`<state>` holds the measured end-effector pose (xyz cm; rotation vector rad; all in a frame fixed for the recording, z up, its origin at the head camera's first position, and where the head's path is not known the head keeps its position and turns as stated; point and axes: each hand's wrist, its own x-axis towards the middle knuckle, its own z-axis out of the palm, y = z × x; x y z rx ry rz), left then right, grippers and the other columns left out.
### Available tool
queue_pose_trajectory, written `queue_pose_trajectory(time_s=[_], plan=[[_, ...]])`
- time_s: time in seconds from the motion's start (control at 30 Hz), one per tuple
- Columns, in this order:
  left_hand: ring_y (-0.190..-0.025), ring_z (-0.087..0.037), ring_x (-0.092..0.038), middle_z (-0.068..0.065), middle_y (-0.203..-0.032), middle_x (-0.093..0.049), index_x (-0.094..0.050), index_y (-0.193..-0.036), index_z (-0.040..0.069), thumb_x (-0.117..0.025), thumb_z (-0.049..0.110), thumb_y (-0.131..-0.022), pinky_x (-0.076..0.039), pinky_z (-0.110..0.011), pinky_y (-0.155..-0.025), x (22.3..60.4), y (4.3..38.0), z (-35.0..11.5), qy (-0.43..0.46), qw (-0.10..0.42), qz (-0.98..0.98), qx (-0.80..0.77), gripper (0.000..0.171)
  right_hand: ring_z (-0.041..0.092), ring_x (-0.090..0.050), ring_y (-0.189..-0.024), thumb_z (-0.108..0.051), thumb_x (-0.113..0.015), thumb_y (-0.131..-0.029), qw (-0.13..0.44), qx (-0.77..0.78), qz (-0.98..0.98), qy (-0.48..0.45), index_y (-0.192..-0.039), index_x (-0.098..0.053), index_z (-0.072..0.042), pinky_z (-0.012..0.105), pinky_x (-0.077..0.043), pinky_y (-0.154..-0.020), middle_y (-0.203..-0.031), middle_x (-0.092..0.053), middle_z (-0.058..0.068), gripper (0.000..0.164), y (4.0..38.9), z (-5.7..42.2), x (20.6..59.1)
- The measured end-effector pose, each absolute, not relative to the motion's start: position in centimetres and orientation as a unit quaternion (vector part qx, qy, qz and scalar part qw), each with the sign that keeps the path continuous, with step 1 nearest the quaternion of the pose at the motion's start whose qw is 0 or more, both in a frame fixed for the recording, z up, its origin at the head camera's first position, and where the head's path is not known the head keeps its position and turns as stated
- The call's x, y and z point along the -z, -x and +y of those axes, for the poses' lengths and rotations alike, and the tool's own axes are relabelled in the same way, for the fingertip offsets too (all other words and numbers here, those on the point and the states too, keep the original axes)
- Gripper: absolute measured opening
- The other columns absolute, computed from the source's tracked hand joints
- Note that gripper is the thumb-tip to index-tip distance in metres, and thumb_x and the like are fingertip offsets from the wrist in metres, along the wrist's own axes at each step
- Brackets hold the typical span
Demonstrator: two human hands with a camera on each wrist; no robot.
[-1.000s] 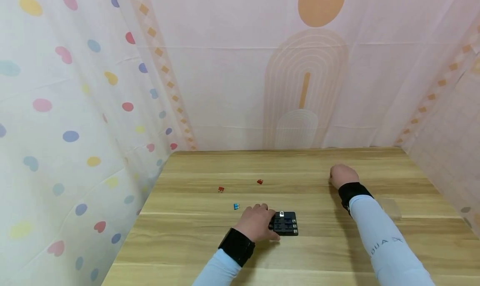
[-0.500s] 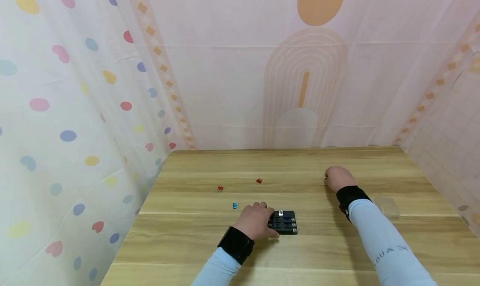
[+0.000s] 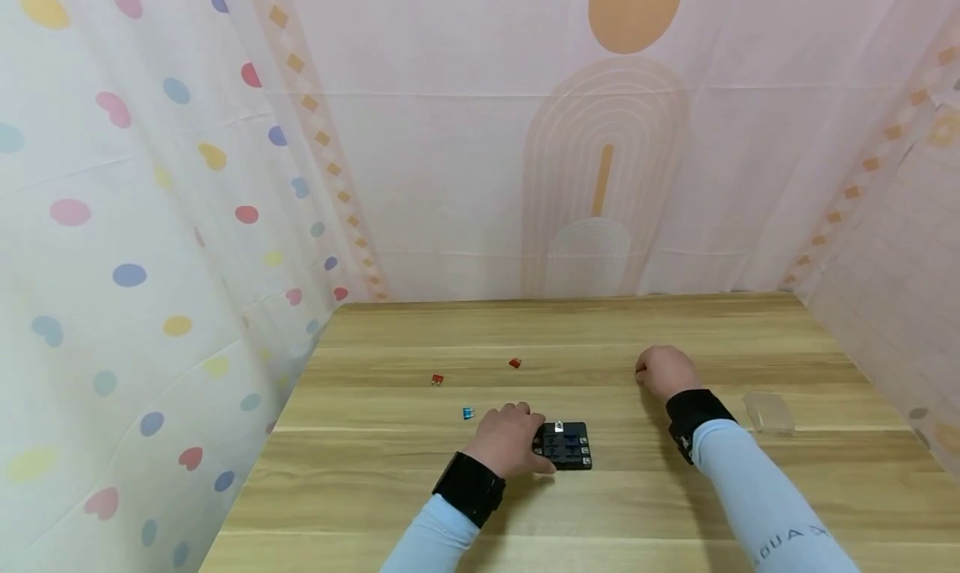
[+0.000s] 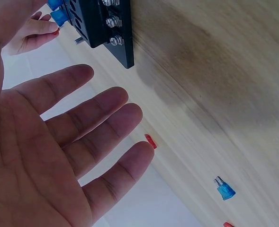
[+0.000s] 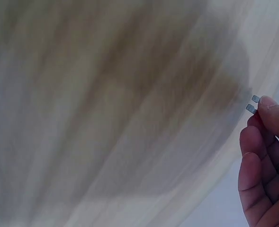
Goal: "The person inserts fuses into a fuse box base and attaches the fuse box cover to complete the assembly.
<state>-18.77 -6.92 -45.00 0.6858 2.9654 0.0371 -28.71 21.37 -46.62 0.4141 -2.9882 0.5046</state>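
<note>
A black fuse block (image 3: 564,452) with metal screw terminals lies on the table. My left hand (image 3: 504,441) is at its left end, thumb on the near side. In the left wrist view the fingers (image 4: 112,137) are straight and spread beside the block (image 4: 89,21), where blue fuses (image 4: 59,17) sit inserted. To the right and farther back, my right hand (image 3: 667,373) pinches a red blade fuse (image 5: 251,109) between thumb and fingertips, its two metal prongs sticking out. A loose blue blade fuse (image 3: 468,413) lies left of the block.
Two loose red blade fuses, one (image 3: 437,379) at the left and another (image 3: 515,363) farther back, lie on the wooden table (image 3: 360,490). A clear plastic cover (image 3: 769,413) rests right of my right forearm. Patterned curtains (image 3: 450,139) hang behind and beside the table.
My right hand has moved left and slightly nearer with the red blade fuse, leaving more of the clear cover visible. The left hand stays at the fuse block.
</note>
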Motion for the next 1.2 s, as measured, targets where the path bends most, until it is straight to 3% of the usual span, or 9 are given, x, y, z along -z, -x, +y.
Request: queue_pose_trajectory(time_s=[0.53,0.97,1.2], plan=[[-0.108,-0.025,-0.061,-0.007,-0.118,-0.065,-0.067,-0.126,0.014,-0.082,0.059,-0.07,-0.051,-0.041,-0.087,45.2,18.6,-7.0,-0.223,0.044,0.974,-0.012,0.073,0.021,-0.065,-0.074,-0.005,-0.077,-0.083,0.077,-0.188,-0.97,-0.132,-0.079,-0.076,-0.005,0.042,-0.053,-0.07,-0.082,-0.072,0.005,0.004,24.4,19.0,47.0],[-0.096,-0.02,-0.061,-0.004,-0.106,-0.065,-0.068,-0.122,0.014,-0.084,0.056,-0.07,-0.051,-0.037,-0.08,45.1,18.3,-6.8,-0.229,0.035,0.973,-0.017,0.069,0.021,-0.065,-0.076,-0.009,-0.079,-0.083,0.073,-0.187,-0.972,-0.125,-0.081,-0.077,-0.008,0.042,-0.053,-0.07,-0.082,-0.07,0.003,0.003,20.7,18.0,46.7],[-0.102,-0.022,-0.062,-0.006,-0.113,-0.066,-0.067,-0.126,0.013,-0.083,0.058,-0.071,-0.052,-0.038,-0.083,45.3,18.4,-6.7,-0.235,0.039,0.971,-0.012,0.073,0.018,-0.065,-0.075,-0.011,-0.08,-0.082,0.089,-0.194,-0.967,-0.141,-0.081,-0.077,-0.009,0.04,-0.053,-0.07,-0.081,-0.069,0.0,0.003,19.4,17.3,46.4]])
